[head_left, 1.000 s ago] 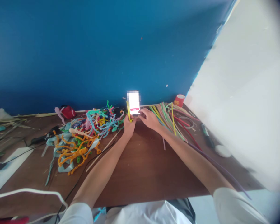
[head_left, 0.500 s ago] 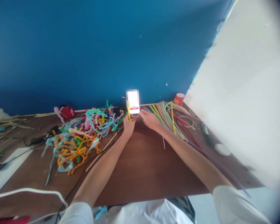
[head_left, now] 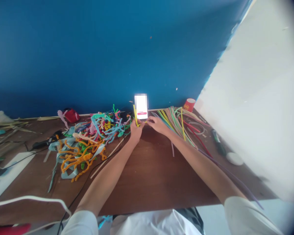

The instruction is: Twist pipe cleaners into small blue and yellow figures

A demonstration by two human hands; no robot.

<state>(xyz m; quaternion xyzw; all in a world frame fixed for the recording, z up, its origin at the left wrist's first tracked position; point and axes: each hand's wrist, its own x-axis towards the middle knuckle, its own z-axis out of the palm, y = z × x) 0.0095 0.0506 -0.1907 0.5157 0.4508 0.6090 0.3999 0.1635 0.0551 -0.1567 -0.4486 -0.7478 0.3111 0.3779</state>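
Observation:
My left hand (head_left: 136,128) is closed on a yellow pipe cleaner (head_left: 135,115), part of which stands up above the fingers. A short yellow end runs sideways toward my right hand (head_left: 156,125), whose thumb and fingertips pinch it. Just behind both hands a phone (head_left: 141,107) with a bright screen leans near the blue wall. To the left lies a tangled heap of bent, coloured pipe cleaners (head_left: 88,158). Beside my right hand is a bundle of straight pipe cleaners (head_left: 172,122) in several colours.
A red paper cup (head_left: 189,105) stands at the back right corner. A dark green marker-like tube (head_left: 218,142) and a round white object (head_left: 234,159) lie along the right wall. Black and white cables (head_left: 34,199) cross the left side of the brown table (head_left: 147,176).
The view has shifted slightly, so things sit a little farther right. My right hand's fingers have changed their bend a little at the yellow pipe cleaner; my left hand keeps its grip.

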